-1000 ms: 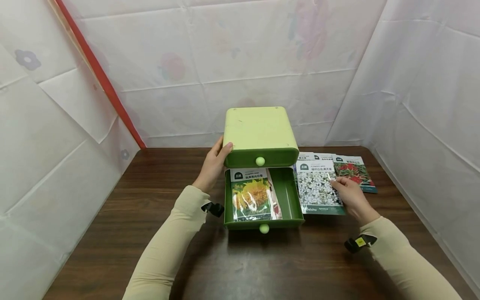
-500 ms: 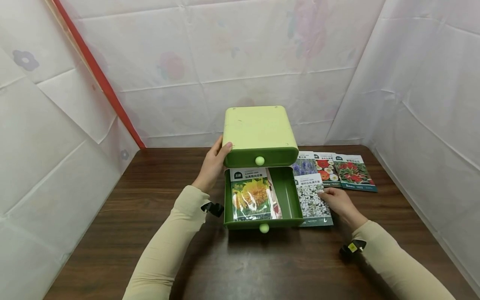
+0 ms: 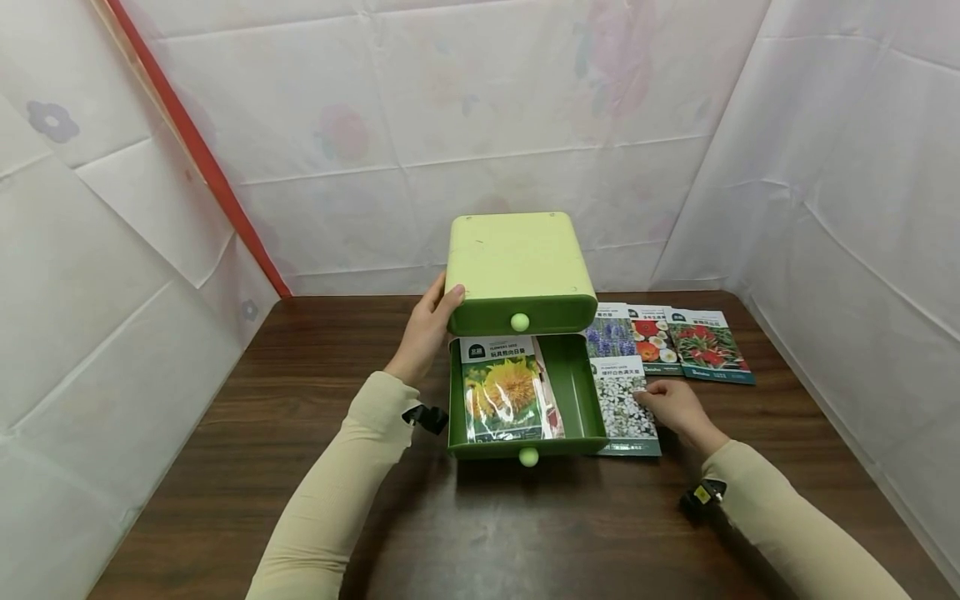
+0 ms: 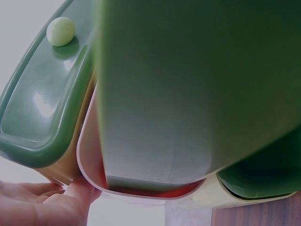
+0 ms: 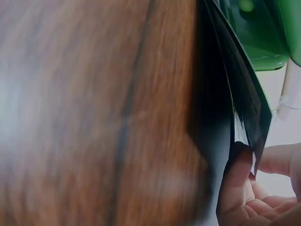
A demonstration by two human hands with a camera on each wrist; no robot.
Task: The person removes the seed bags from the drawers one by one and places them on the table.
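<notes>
My left hand (image 3: 425, 327) rests against the left side of a small green drawer cabinet (image 3: 521, 254), its thumb at the front corner. Below the shut top drawer, a green drawer (image 3: 576, 392) stands pulled out. Inside its left part lies a yellow sunflower seed packet (image 3: 504, 392), with another packet partly hidden beneath. Just right of this drawer, my right hand (image 3: 677, 408) pinches the right edge of a white-flower seed packet (image 3: 624, 404) between thumb and fingers. In the right wrist view, that packet (image 5: 249, 94) appears edge-on and tilted above the table.
Behind the held packet, several seed packets lie on the brown table (image 3: 525, 533): purple flowers (image 3: 609, 337), red and white flowers (image 3: 654, 340), and red flowers (image 3: 707, 346). White sheeting (image 3: 480, 125) encloses the back and sides.
The white-flower packet has come off the other packets, toward me and slightly left, in my right hand, uncovering the purple and the red-and-white packets. My left hand keeps its place.
</notes>
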